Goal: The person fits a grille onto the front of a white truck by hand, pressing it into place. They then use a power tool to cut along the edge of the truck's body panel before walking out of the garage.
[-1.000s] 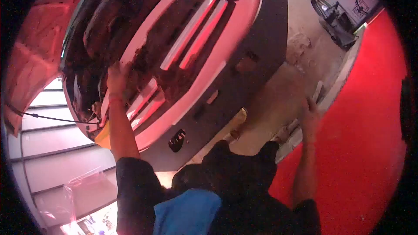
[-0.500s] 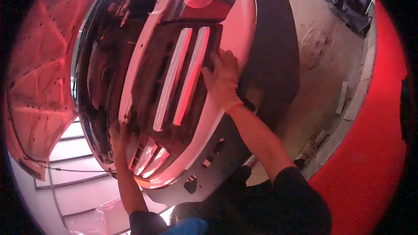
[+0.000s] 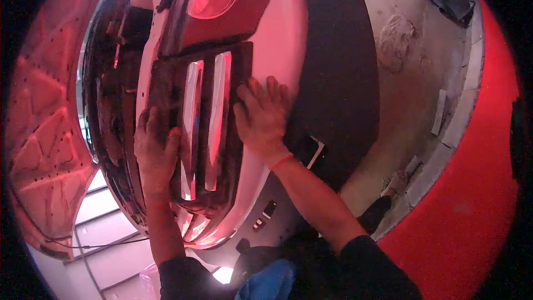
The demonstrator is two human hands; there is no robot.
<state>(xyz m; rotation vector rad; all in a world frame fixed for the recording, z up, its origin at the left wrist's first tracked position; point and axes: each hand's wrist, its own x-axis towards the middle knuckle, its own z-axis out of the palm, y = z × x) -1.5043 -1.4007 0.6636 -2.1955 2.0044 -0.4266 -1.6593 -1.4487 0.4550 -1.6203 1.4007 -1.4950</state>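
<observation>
Head view, at its left side, is filled by a raised hood (image 3: 50, 133), its ribbed underside turned to the car (image 3: 203, 94); from near its lower corner a thin dark rod (image 3: 111, 244) is stretched toward the car's lower end. Next, a dark engine bay (image 3: 111, 72) is exposed, bordered by a pale strip (image 3: 145, 66).

Over that strip and the left edge of the grille (image 3: 204, 122) the left hand (image 3: 155, 153) is laid, back upward, its thumb parted from the fingers and placed just beside the nearer of two bright bars (image 3: 220, 111); whether anything is held in that grip cannot be told. The grille is seated in the car front, between the strip and a pale bumper (image 3: 283, 28), with a headlight (image 3: 222, 22) set beyond its far edge.

Across the grille's right edge and onto the bumper the right hand (image 3: 264, 119) is laid, its grip wide, fingers spread and nothing enclosed.

Farther right, the bumper is flanked by a broad dark panel (image 3: 338, 50). On the floor (image 3: 411, 100) a crumpled patch (image 3: 396, 41) is seen, and a shoe (image 3: 397, 180) is planted near the red surface (image 3: 466, 189) at far right.
</observation>
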